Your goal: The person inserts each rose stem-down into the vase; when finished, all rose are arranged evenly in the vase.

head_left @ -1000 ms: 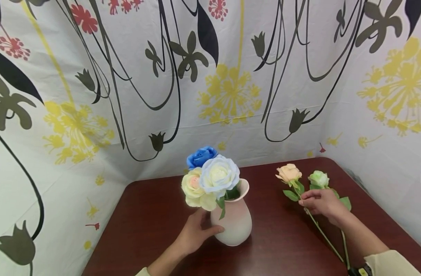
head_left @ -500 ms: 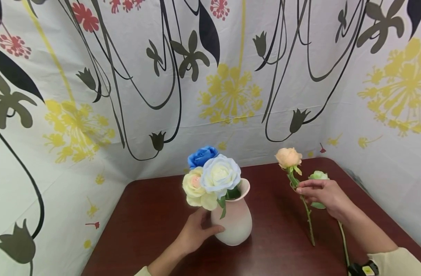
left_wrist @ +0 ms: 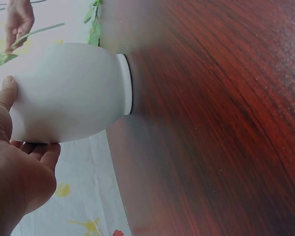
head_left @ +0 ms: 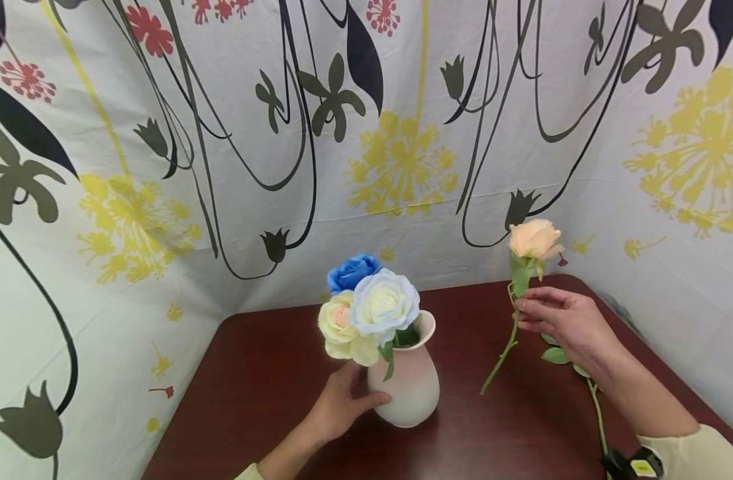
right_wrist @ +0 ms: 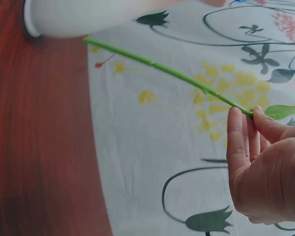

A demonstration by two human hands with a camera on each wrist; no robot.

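My left hand point(head_left: 335, 405) grips the side of a pale pinkish-white vase point(head_left: 409, 392), thumb in front and fingers behind. The vase stands upright on the table. In it are a blue rose point(head_left: 353, 272), a pale blue-white rose point(head_left: 384, 305) and a cream rose point(head_left: 339, 323). Off to the vase's right, my right hand point(head_left: 573, 327) pinches a peach rose point(head_left: 535, 239) by its upper stem, raised above the table. Its bloom points up and its stem slants down toward the left; in the right wrist view the green stem point(right_wrist: 172, 73) runs out from the fingertips.
Another rose lies on the dark red table point(head_left: 270, 373) at the right; its leaves point(head_left: 556, 355) and stem point(head_left: 599, 417) show, while its bloom is hidden behind my right hand. A white flower-patterned cloth point(head_left: 234, 147) hangs behind and beside the table.
My right hand has lifted the peach rose off the table and tipped it upright, its stem end swinging left. My left hand and the vase have stayed in place.
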